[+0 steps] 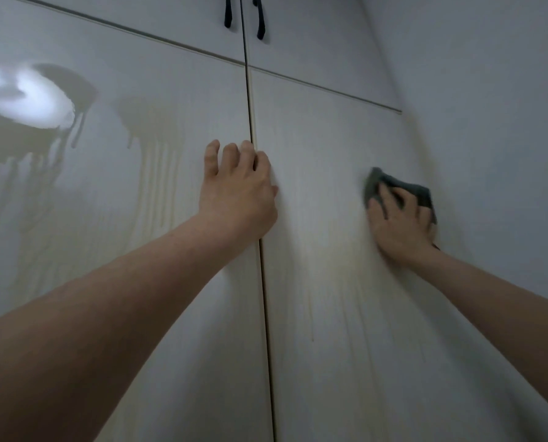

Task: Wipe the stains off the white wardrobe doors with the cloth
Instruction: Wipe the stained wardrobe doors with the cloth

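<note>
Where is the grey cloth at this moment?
In the head view, the grey cloth is pressed under the right hand against the right wardrobe door, near the side wall.
</note>
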